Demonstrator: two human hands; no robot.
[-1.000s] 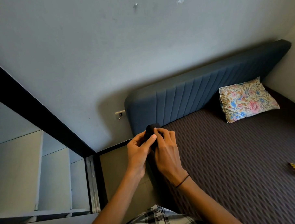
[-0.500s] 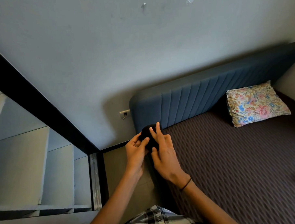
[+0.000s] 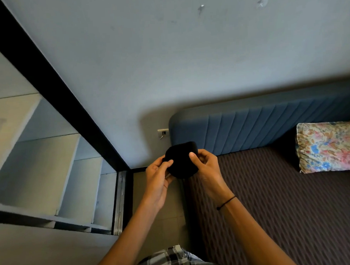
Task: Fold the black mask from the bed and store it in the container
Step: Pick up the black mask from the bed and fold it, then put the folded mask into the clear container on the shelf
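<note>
Black mask (image 3: 181,160), bunched into a compact fold, held in the air off the bed's (image 3: 273,198) corner below the headboard (image 3: 250,129). Left hand (image 3: 158,179) and right hand (image 3: 206,167) both pinch it, thumbs on top.

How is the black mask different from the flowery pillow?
The black mask is plain black; the pillow has a pattern of pink, blue and orange flowers. The mask is held up in the air between the left hand and the right hand; the pillow lies on the bed by the blue headboard. The mask looks much smaller than the pillow. Both look soft, like cloth.
</note>
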